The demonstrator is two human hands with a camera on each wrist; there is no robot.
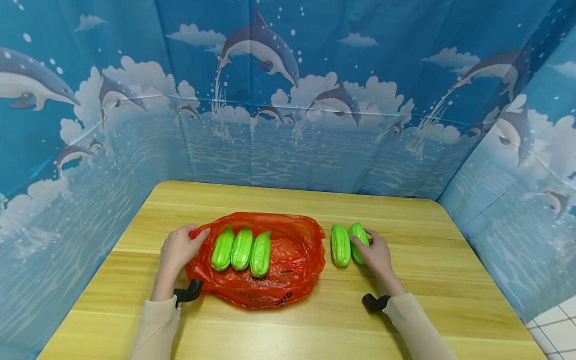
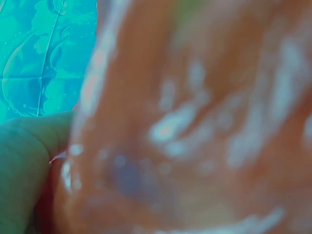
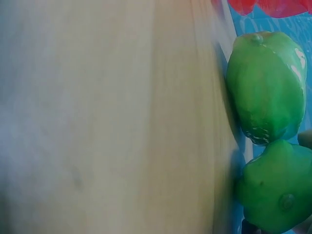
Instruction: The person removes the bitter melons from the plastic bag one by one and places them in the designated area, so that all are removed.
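A red plastic bag (image 1: 294,260) lies spread on the table, its mouth facing up. Three bright green, ribbed gourds (image 1: 242,249) rest side by side in its left half. My left hand (image 1: 176,251) pinches the bag's left edge; the left wrist view is mostly filled by blurred bag film (image 2: 195,126). To the right of the bag, another green gourd (image 1: 340,246) lies on the tabletop. Beside it, my right hand (image 1: 377,254) holds a second such gourd (image 1: 358,240) between thumb and fingers. Both gourds show end-on in the right wrist view, the held one (image 3: 275,190) lower.
The light wooden table (image 1: 450,280) has rounded far corners. Behind it and along both sides hangs a blue curtain (image 1: 288,145) printed with dolphins. Black wrist mounts (image 1: 375,302) sit at both sleeves. White floor tiles (image 1: 551,325) show at the lower right.
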